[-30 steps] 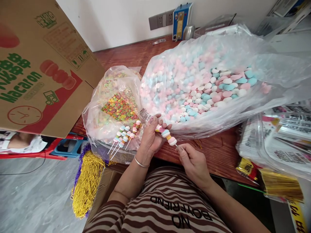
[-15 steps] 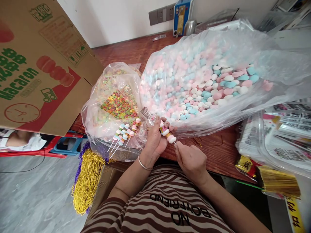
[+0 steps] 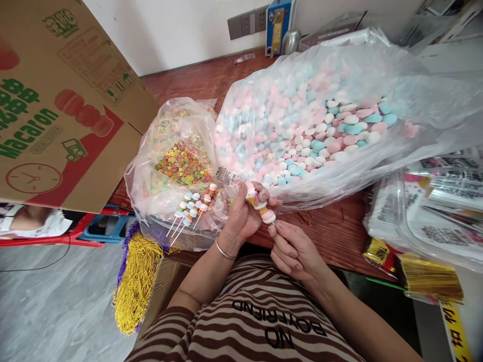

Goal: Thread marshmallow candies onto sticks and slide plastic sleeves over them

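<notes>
My left hand [image 3: 240,221] is closed round a candy skewer [image 3: 268,216] of white, pink and orange pieces. A clear printed wrapper [image 3: 228,177] covers its upper part and sticks out beyond my left thumb. At the lower end, my right hand [image 3: 298,251] pinches the stick between thumb and forefinger, its other fingers loosely curled. Several bare candy skewers [image 3: 193,207] with white sticks lie on the bag to the left. That clear bag [image 3: 141,173] contains small coloured rings. A larger clear bag [image 3: 241,108] holds pink, white and blue candies behind my hands.
A cardboard box [image 3: 85,65] stands at the left. On the right, a clear plastic tub [image 3: 400,226] holds printed wrappers, with gold twist ties [image 3: 430,276] below it. Gold bead strands [image 3: 138,281] hang at the lower left. A blue device [image 3: 278,30] stands by the wall.
My right hand has turned and its fingers have loosened from a fist into a pinch at the stick end. My left hand keeps its hold on the candy skewer.
</notes>
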Tool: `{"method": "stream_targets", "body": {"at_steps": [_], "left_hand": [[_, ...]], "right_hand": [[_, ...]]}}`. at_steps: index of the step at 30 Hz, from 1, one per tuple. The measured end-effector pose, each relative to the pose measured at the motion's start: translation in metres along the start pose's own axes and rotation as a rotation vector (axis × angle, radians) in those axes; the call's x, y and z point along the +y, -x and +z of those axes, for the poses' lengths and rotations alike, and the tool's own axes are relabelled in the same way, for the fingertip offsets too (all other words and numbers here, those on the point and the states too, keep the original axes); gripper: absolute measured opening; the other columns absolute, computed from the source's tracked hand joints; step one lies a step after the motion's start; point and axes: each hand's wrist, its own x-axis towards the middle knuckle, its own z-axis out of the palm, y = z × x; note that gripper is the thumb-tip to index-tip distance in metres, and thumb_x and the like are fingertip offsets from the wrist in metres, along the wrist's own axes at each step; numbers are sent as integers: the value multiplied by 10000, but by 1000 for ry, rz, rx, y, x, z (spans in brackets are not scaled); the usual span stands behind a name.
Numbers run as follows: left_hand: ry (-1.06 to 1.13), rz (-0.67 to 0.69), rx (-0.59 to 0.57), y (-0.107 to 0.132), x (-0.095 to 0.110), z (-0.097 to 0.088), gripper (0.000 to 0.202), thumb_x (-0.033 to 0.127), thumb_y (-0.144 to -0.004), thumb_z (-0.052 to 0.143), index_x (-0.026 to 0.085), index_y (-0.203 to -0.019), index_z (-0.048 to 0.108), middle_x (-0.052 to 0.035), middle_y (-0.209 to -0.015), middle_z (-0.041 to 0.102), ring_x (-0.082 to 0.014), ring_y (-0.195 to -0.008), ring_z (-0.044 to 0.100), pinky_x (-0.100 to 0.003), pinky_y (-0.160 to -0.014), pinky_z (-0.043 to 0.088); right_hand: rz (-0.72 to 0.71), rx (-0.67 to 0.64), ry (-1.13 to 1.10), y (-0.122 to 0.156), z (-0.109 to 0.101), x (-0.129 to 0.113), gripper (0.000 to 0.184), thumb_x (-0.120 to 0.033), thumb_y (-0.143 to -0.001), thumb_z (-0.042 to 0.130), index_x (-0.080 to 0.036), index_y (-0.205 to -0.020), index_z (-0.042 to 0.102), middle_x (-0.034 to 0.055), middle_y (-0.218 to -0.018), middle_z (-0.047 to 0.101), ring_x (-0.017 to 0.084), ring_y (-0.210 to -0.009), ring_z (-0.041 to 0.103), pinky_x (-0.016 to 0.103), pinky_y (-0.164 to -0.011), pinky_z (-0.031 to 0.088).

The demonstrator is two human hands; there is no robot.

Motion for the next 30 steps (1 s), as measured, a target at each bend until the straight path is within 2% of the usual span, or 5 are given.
{"method": "stream_targets", "body": {"at_steps": [10, 14, 18, 22, 30], "left_hand": [[-98, 253, -47, -8, 16, -1, 532, 390, -789, 829, 281, -1268, 624, -83, -1317, 661, -237, -1219, 647, -351, -972, 543], [-62, 266, -47, -10, 25, 6, 480, 338, -790, 840, 233, -1219, 651, -2, -924, 687, -132, -864, 698, -304, -905, 558], [-47, 188, 61, -12, 17, 14, 241, 264, -887, 750, 167, -1094, 673, 89, -634, 465, -31, -514, 485, -186, -648, 513], [-53, 152, 173, -12, 1, 17, 212, 357, -941, 682, 153, -984, 643, 81, -625, 446, -33, -496, 458, -177, -595, 501], [51, 133, 103, -13, 3, 6, 295, 459, -980, 591, 169, -973, 643, 55, -651, 458, -75, -592, 524, -234, -700, 548]], "right_hand": [[-191, 210, 195, -8, -9, 5, 324, -498, -884, 715, -178, -857, 668, -133, -458, 304, 40, -356, 226, 175, -359, 308], [-260, 222, 479, -7, -13, 4, 325, -500, -958, 610, -186, -909, 683, -102, -483, 351, 72, -391, 297, 210, -395, 310], [-739, 313, 1247, -7, -15, 2, 230, -311, -1013, 546, -165, -987, 723, 10, -656, 627, 123, -557, 523, 267, -553, 385], [-1086, 356, 1764, -10, -17, 0, 191, -203, -999, 564, -124, -1041, 734, -7, -518, 554, 129, -469, 432, 321, -522, 294], [-484, 296, 1142, -6, -6, -3, 241, -360, -1056, 455, -183, -1055, 618, -14, -693, 632, 126, -551, 531, 240, -520, 413]]}}
